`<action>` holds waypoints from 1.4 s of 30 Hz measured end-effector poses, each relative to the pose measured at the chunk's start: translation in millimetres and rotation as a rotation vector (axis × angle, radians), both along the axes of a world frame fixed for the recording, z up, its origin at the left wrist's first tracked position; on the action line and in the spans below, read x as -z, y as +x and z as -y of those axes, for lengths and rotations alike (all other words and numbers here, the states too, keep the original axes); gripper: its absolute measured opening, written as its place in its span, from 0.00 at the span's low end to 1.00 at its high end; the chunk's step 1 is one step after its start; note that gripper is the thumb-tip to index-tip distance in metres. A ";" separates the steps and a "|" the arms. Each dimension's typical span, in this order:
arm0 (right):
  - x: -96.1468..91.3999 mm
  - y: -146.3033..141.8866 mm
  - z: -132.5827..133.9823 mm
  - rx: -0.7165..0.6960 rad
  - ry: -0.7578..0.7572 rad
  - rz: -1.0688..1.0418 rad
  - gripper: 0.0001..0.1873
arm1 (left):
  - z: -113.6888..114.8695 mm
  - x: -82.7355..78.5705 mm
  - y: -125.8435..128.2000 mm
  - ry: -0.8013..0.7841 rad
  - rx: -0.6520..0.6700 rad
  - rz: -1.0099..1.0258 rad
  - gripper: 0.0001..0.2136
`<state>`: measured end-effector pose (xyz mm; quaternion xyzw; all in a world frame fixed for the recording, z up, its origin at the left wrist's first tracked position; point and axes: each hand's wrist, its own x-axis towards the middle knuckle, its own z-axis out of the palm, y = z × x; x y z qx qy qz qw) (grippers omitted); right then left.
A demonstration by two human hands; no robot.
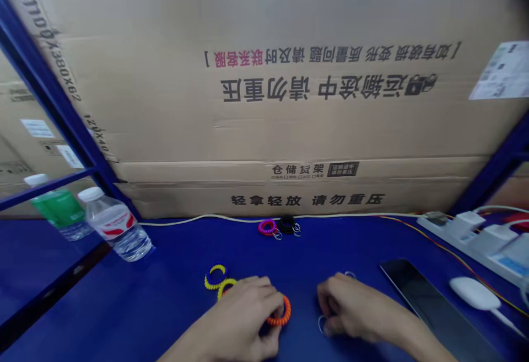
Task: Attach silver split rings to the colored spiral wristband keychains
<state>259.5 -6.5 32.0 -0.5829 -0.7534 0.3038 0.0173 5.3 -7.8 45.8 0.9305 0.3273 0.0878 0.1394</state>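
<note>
My left hand [243,318] grips an orange spiral coil bracelet [281,312], which shows beyond its fingers. My right hand [351,307] rests on the blue tabletop [165,290] with its fingertips pinching a small metal split ring [321,324]. A second metal ring [350,274] lies just past my right hand. Left of my left hand sit a yellow and blue coil pile [215,277] and a yellow coil [225,286], partly under my palm. Farther back lie a pink coil keyring [268,227] and a black coil keyring [287,224].
A dark tablet or phone [433,312], a white mouse [474,293] and a white power strip [471,235] lie at right. Water bottles [118,225] stand at left beside a blue shelf post [61,114]. A large cardboard box [264,92] stands behind.
</note>
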 end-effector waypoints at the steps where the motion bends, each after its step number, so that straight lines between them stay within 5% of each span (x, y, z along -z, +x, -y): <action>1: 1.8 0.3 -0.6 -0.009 0.007 -0.009 0.09 | 0.4 4.4 2.1 -0.005 0.005 0.019 0.06; 8: 17.9 -2.0 -7.7 -0.073 -0.009 -0.212 0.06 | 7.2 17.9 3.0 -0.224 -0.140 0.245 0.08; 15: 21.6 -25.0 -17.2 0.138 -0.255 -0.754 0.07 | 8.3 13.0 0.0 -0.391 -0.208 0.514 0.09; 20: 23.8 -34.5 -16.2 0.265 -0.406 -1.019 0.15 | 1.8 23.5 -0.2 -0.496 -0.266 0.660 0.08; 28: 18.1 -33.0 -14.3 0.390 -0.494 -1.069 0.19 | 2.6 31.2 -1.5 -0.491 -0.299 0.667 0.13; 34: 21.3 -37.9 -13.7 0.252 -0.446 -1.253 0.16 | 2.9 35.3 -2.6 -0.464 -0.351 0.645 0.13; 42: 21.8 -46.9 -10.6 0.249 -0.424 -1.363 0.13 | 2.2 39.3 -2.8 -0.401 -0.326 0.624 0.15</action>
